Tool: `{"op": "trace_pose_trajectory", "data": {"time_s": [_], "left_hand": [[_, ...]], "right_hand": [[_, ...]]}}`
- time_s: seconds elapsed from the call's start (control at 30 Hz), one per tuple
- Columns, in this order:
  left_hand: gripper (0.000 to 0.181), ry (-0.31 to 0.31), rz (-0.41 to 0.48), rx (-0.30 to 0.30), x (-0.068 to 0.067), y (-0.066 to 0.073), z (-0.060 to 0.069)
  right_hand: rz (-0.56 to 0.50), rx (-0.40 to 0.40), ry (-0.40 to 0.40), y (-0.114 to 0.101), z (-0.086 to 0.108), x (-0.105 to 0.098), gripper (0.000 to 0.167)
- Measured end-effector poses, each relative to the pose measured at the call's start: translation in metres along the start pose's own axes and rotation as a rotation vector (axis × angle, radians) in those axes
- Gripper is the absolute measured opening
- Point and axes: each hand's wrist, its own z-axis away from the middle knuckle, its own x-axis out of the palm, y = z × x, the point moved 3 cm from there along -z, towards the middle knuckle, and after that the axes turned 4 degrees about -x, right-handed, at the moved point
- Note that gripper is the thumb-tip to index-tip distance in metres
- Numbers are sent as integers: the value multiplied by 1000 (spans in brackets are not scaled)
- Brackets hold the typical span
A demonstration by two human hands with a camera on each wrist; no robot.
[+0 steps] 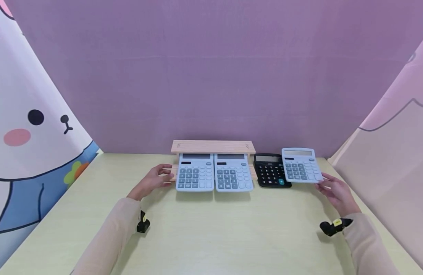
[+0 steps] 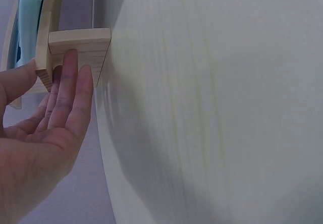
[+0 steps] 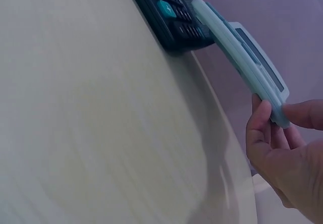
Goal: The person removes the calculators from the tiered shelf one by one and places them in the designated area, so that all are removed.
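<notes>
OK, blue calculator [image 1: 302, 165] is at the right end of the row, pinched by the right hand [image 1: 336, 194] at its near right corner. So the body runs far and left of those fingers, long axis roughly near-to-far, screen end far. From here it overlaps the right side of the black calculator [image 1: 270, 177]; can't tell if they touch. Rack [image 1: 213, 146] with two more blue units [image 1: 195, 181] sits further left, past the black one. Left hand [image 1: 152, 181] is well apart, at the rack's left end, pinching a slat with thumb and nearly straight fingers; can't tell how firmly. Head view gives keys and screen. Only the right wrist view shows the blue calculator edge-on, thumb on its screen side, fingers underneath, held clear of the table [image 1: 232, 229].
</notes>
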Motion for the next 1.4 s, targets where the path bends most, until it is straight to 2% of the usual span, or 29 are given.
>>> {"op": "trace_pose_trajectory", "data": {"time_s": [0.43,0.9,1.13,1.23,1.4], "left_hand": [[52,5,5,-1,1,0,-2],[50,3,21,7,1,-1,-2],[50,1,29,5,0,-1,-1],[50,2,27,2,0,0,-1],[51,8,20,5,1,0,-1]], "right_hand": [[32,31,2,-6,-4,-17,36],[66,62,48,-5,-4,-27,39],[60,48,42,-2,-9,-30,34],[105,37,34,0,-12,-35,27],[125,21,14,3,-16,-41,27]]}}
